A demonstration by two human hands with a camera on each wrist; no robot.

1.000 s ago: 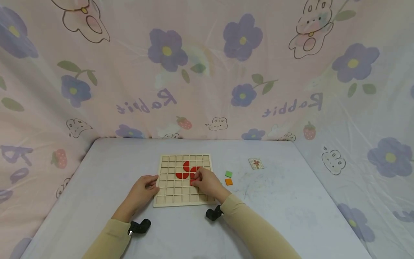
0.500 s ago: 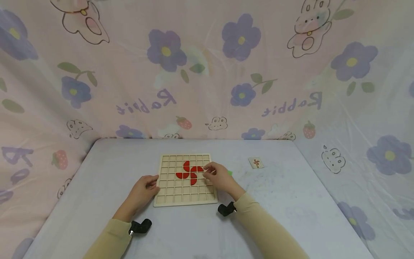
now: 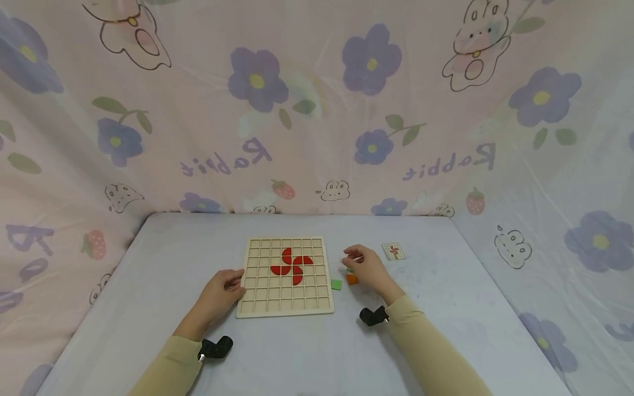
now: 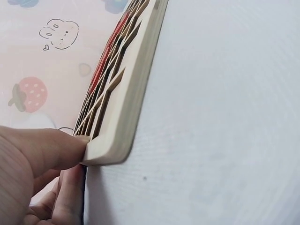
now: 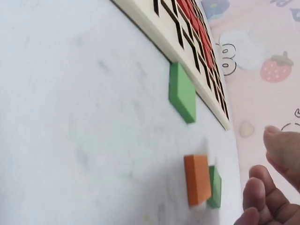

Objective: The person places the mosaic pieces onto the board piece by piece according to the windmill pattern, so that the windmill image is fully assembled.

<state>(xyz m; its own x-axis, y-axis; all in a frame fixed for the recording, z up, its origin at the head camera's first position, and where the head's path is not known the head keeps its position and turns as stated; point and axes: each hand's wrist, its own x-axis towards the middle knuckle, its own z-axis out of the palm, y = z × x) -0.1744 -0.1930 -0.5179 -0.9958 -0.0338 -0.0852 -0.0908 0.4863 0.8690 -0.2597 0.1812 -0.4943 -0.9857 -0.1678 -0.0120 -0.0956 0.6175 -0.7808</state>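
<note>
A square wooden grid board (image 3: 285, 307) lies on the table with red quarter- or half-round pieces (image 3: 280, 270) in its cells, arranged like a pinwheel. At its left edge my left hand (image 3: 218, 294) grips the board, the thumb over the rim in the left wrist view. My right hand (image 3: 371, 269) hovers right of the board, thumb and fingers apart with nothing between them. Below it are an orange tile (image 5: 198, 179) and a green tile (image 5: 215, 186), set close together. Another green tile (image 5: 183, 92) lies beside the board's right edge.
A small card (image 3: 394, 251) printed with a grid and a red pinwheel lies right of my right hand. White cloth covers the table (image 3: 277, 357). Patterned curtain fabric (image 3: 317, 121) hangs behind and at both sides.
My right hand has left the red pieces and moved right, off the board, to above the orange tile. The green tile beside the board has come into sight. The left hand stays put.
</note>
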